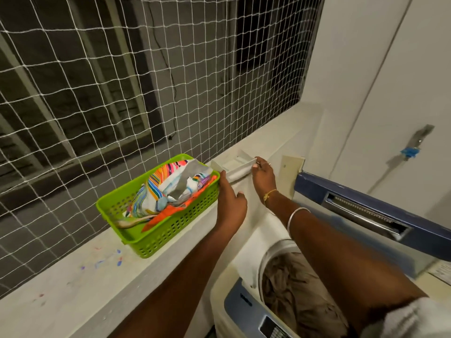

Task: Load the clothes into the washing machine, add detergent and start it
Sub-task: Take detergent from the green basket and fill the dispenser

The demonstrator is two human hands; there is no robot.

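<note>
A white detergent tray (235,164) rests on the window ledge, to the right of a green basket (168,230). My right hand (263,176) grips the tray's right end. At the tray's left end my left hand (229,201) touches it beside the basket. The basket holds colourful detergent packets (170,189), several of them torn open. Below the ledge stands the top-loading washing machine (244,303), its drum filled with brownish clothes (290,286). Its blue lid (366,206) is raised at the right.
The ledge (73,284) runs along a window covered by white netting (122,93). A white wall with a tap and a blue fitting (411,151) rises on the right. The machine's control panel (266,323) faces me at the bottom.
</note>
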